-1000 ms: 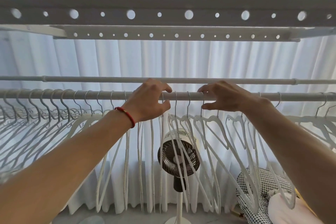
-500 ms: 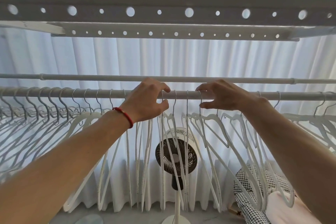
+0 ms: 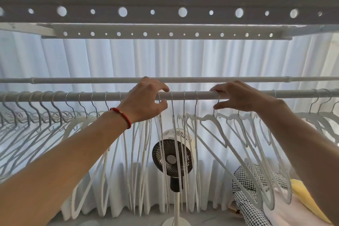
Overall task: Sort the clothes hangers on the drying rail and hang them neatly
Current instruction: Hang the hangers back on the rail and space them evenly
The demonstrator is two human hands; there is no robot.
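Single head-worn wide-angle view, looks forward and slightly up from below grey metal drying rail (image 3: 183, 95), close, arm's reach. Faces white pleated curtain (image 3: 165, 57) behind. No second view, no overlap.

My left grip (image 3: 145, 101) and right grip (image 3: 236, 98) sit on the near rail (image 3: 190, 95), four hanger hooks (image 3: 184, 97) between them. Packed hangers (image 3: 36, 112) hang left of my left grip, more hangers (image 3: 319, 113) right of my right. Behind the rail runs a second rail (image 3: 201, 79); below it stands a fan (image 3: 172, 158).
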